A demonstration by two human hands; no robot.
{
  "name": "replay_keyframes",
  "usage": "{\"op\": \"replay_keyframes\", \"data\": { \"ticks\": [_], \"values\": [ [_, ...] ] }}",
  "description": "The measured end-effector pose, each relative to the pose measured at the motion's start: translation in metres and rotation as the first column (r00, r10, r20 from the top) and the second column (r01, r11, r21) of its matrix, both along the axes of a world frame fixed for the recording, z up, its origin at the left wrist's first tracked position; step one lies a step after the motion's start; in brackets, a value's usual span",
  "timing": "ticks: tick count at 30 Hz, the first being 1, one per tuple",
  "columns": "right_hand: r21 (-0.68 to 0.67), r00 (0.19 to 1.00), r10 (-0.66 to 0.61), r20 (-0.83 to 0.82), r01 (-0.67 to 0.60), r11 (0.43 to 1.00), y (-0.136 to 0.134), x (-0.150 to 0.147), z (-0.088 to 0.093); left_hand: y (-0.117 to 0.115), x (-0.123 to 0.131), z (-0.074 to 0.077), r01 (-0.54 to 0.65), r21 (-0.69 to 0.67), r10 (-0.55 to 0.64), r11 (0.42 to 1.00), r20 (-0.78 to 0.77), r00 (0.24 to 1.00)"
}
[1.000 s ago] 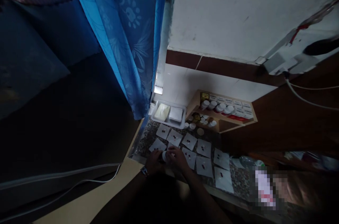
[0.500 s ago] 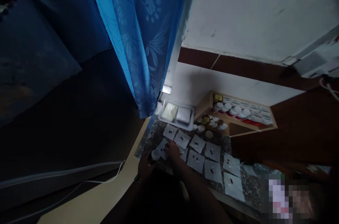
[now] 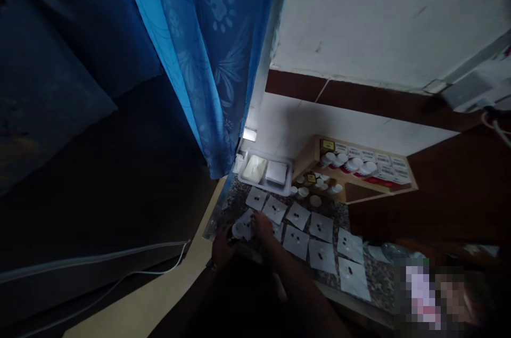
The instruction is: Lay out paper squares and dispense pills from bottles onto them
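Low in the view, my left hand (image 3: 222,248) is closed around a small white container (image 3: 238,230), tilted over the edge of a paper square (image 3: 248,219). My right hand (image 3: 263,226) reaches over the same paper with its fingertips drawn together; whatever they pinch is too small and dark to make out. Beside it lies a partly covered paper square (image 3: 277,230). More white paper squares, such as one near the middle (image 3: 296,242), are laid out in rows, each with a few small dark and pale pills on it.
Behind the papers, a clear plastic tray (image 3: 288,183) holds a yellowish stack and a white stack. A wooden shelf (image 3: 307,159) carries white-capped bottles and boxes. Small bottles (image 3: 303,192) stand before it on the speckled counter (image 3: 229,202). A blue curtain (image 3: 223,72) hangs to the left.
My left hand and the white container have shifted slightly right and up, closer to my right hand. My right hand stays over the same paper, its fingers moved slightly.
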State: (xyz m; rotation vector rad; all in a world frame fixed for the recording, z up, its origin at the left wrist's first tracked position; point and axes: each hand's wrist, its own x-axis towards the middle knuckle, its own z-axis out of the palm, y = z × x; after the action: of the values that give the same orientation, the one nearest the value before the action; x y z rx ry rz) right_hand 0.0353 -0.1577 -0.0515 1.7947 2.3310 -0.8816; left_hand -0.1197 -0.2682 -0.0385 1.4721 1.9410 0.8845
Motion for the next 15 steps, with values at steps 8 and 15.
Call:
{"op": "replay_keyframes", "data": {
  "ticks": [8, 15],
  "values": [
    [0.051, 0.912, -0.289, -0.292, 0.316, 0.947, -0.011, 0.063, -0.004, 0.026, 0.026, 0.012, 0.114, 0.022, -0.115, 0.993, 0.100, 0.988],
    [0.201, 0.838, -0.546, 0.012, 0.533, 0.822, 0.051, 0.174, 0.005, 0.053, 0.080, 0.017, 0.209, 0.031, -0.211, 0.977, 0.161, 0.964]
  ]
}}
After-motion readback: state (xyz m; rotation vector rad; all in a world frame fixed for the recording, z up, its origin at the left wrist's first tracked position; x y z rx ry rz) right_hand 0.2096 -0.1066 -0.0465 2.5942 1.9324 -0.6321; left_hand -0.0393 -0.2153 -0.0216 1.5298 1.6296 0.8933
